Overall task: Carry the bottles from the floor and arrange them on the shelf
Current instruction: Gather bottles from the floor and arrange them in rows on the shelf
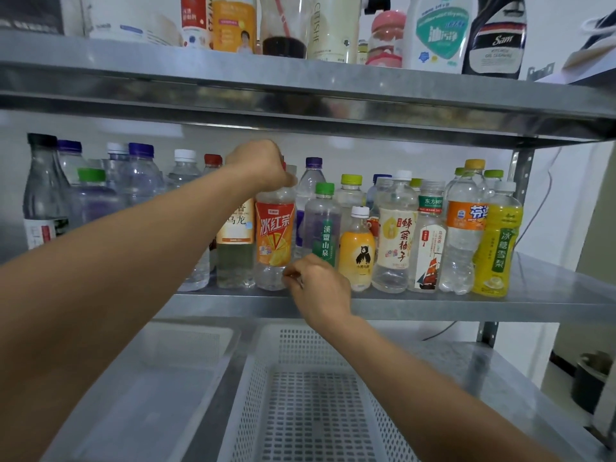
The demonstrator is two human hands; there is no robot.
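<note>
Red-label bottle upright at shelf front edge; left hand clamps its cap, right hand, fingers curled, pinches its base.

Wall: plain white.
Cable: hangs down wall, right.
Floor: pale, dark skirting.
Bin: dark, right.

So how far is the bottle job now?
Mostly done, it seems: many bottles already stand on the middle shelf. In hand: the left hand grips the top of the red-label bottle while the right hand steadies its base. The floor is out of view, so any remainder is unknown.
</note>
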